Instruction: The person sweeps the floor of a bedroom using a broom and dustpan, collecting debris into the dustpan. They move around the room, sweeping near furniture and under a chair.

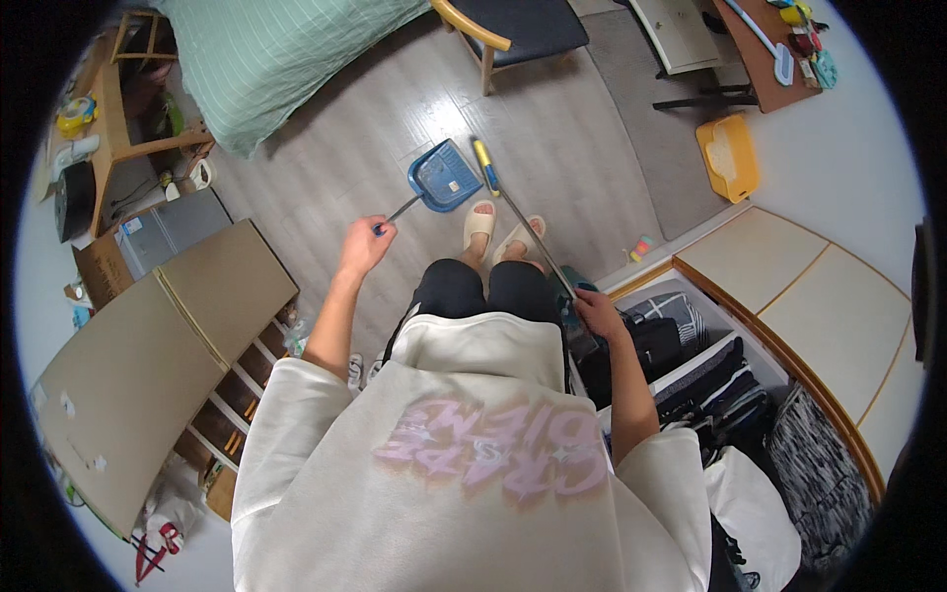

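My left hand (365,244) is closed around the handle of a blue dustpan (442,177). The pan rests on the wood-look floor ahead of my feet, its ribbed lip facing right. A small pale bit lies in it. My right hand (598,314) grips the long thin metal stick (544,250) of a broom, held slantwise across my right side. At its far end the narrow yellow-and-blue broom head (485,167) touches or nearly touches the floor, just right of the pan's lip. Both feet, in cream slippers (481,222), stand close behind these two tools.
A bed (288,66) with green striped bedding and a wooden chair (510,44) stand ahead. A yellow bin (729,159) sits by the right wall. Wardrobe compartments (710,385) with clothes lie at my right, a shoe rack (222,399) at my left. A small colourful item (641,248) lies on the floor.
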Available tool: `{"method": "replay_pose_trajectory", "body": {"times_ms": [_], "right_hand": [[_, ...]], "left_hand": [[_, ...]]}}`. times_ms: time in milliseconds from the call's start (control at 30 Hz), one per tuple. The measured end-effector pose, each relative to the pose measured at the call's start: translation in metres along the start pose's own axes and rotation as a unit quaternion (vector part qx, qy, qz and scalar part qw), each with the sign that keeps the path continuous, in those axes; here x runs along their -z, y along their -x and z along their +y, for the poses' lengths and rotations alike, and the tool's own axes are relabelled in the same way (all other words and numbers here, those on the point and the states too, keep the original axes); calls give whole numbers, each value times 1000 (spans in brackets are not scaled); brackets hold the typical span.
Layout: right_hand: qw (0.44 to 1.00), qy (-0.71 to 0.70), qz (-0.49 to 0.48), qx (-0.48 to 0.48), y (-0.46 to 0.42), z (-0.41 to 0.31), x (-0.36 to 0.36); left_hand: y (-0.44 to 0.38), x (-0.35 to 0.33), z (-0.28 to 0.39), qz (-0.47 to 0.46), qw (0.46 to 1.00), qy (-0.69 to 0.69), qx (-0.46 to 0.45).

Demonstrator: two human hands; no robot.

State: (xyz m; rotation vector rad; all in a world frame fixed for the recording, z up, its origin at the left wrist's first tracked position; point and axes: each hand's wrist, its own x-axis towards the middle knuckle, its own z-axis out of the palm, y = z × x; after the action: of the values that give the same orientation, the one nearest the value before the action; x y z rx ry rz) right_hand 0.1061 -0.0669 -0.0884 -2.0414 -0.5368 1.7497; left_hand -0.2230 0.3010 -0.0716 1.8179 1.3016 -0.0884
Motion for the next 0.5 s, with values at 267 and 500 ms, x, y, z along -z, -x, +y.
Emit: {"method": "replay_pose_trajectory", "body": {"times_ms": [267,500], "right_hand": [[870,-474,35,-130,43,28,0],[895,-387,140,-173,11,77,-8]], "left_hand": [[1,6,-12,89,995,32,-35],[-12,0,14,-1,1000,-20,17]]}}
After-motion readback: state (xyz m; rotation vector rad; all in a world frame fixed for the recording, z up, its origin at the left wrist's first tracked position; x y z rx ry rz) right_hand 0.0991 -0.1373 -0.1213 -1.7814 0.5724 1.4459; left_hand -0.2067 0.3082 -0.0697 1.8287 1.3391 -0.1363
